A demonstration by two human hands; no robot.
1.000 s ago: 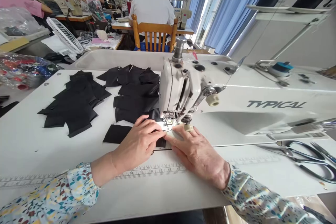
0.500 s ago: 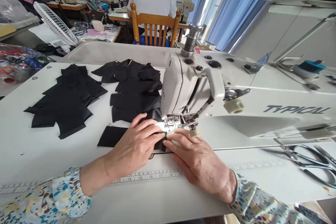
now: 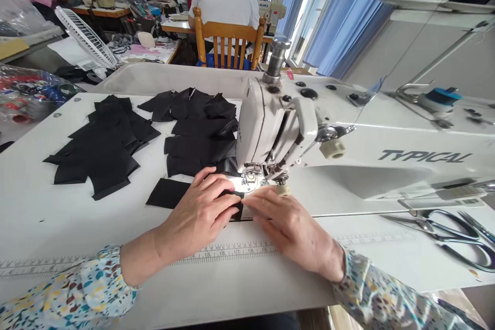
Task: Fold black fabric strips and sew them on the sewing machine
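A black fabric strip (image 3: 165, 194) lies on the sewing machine bed, just in front of the needle area. My left hand (image 3: 203, 206) rests over it, fingers pressing the cloth and its thumb and forefinger gripping near the right end. My right hand (image 3: 288, 224) meets that end from the other side, its fingertips closed together at the fabric's edge and slightly blurred. The presser foot (image 3: 251, 178) and lit needle plate are just beyond the fingers. Part of the strip is hidden under my left hand.
Stacked black fabric pieces (image 3: 104, 144) lie at the left, with more black pieces (image 3: 197, 152) behind my left hand. The white sewing machine (image 3: 348, 149) spans the right. Scissors (image 3: 452, 229) lie at the right edge. A person sits ahead beyond a wooden chair (image 3: 230, 31).
The view has shifted slightly. The strip's left end now tilts upward a little, and my right fingers have drawn closer together at its right edge.
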